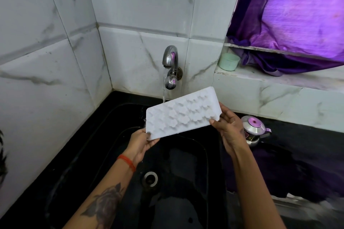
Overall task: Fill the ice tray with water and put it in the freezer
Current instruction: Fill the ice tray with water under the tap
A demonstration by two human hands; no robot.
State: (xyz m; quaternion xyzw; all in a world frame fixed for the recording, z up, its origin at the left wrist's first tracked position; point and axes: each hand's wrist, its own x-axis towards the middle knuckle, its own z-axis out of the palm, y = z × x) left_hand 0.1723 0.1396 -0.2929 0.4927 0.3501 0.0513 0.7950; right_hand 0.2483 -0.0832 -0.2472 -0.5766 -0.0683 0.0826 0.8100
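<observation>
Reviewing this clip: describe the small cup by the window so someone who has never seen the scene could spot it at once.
Start at the running tap on the marble-tiled wall above the black sink. To its right a tiled ledge runs under a purple curtain. The cup stands at the ledge's left end: small, pale mint green, open-topped, the only green thing, unlike the steel kettle lower on the counter.

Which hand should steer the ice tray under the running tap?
Probably the left hand. It grips the ice tray at the end nearest the water stream from the tap; the right hand holds the far end.
</observation>
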